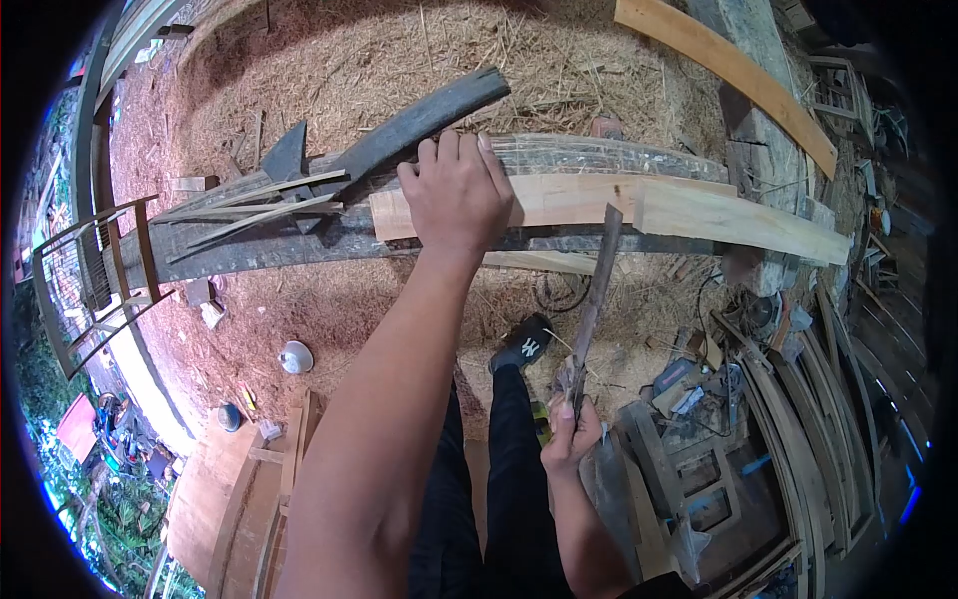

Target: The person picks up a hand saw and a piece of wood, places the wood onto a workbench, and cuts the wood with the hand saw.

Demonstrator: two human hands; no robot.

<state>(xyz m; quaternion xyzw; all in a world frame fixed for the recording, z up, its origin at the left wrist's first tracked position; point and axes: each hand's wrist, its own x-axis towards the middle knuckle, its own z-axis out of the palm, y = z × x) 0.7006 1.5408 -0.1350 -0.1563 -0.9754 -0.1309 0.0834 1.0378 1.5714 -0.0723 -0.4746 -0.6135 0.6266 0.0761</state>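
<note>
My left hand (459, 192) presses down on the left part of a pale wooden board (569, 200), its fingers bent over the far edge next to a dark, curved timber piece (424, 115). The board lies on a long weathered beam (249, 245). My right hand (572, 434) is closed around the near end of a long, narrow dark blade-like tool (597, 299). The tool's far end meets the board's near edge, close to where a second pale board (738, 222) begins. Whether it touches the board is hard to tell.
Thin wood strips (259, 212) and a dark triangular piece (285, 152) lie on the beam's left part. An orange-brown curved plank (733, 75) is at the upper right. A wooden frame (100, 285) stands left. Curved timbers (798, 439) are stacked lower right. Shavings cover the ground.
</note>
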